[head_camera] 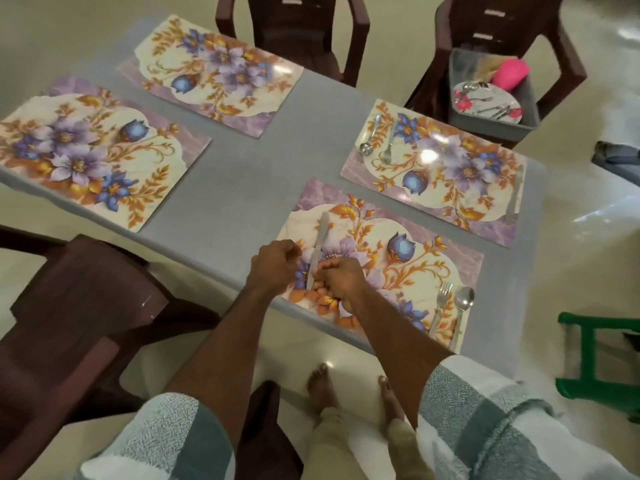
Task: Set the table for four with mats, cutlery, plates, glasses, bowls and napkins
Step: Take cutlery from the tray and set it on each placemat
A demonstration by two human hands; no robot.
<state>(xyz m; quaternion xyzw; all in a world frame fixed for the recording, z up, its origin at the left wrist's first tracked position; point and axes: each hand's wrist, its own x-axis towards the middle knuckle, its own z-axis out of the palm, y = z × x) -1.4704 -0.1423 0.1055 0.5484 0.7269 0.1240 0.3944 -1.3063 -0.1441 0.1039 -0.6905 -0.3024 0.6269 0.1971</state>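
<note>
Four floral mats lie on the grey table (pixel 239 188). On the near right mat (pixel 415 271) a knife (pixel 320 237) lies at the left side, with a fork (pixel 440 304) and a spoon (pixel 462 306) at the right edge. My right hand (pixel 341 282) has curled fingers that pinch the knife's handle end. My left hand (pixel 273 266) is a loose fist just left of the knife, holding nothing I can see. The far right mat (pixel 446 168) carries a spoon (pixel 369 138), a fork (pixel 389 142) and a knife (pixel 514 195). The two left mats (pixel 86 154) (pixel 211 71) are bare.
A grey tub (pixel 493 123) on the far right brown chair (pixel 554 46) holds floral plates (pixel 485 103), cutlery and a pink cup (pixel 510 74). Another brown chair (pixel 294 32) stands at the far side, one at the near left (pixel 79 306). A green stool (pixel 602 362) stands on the right.
</note>
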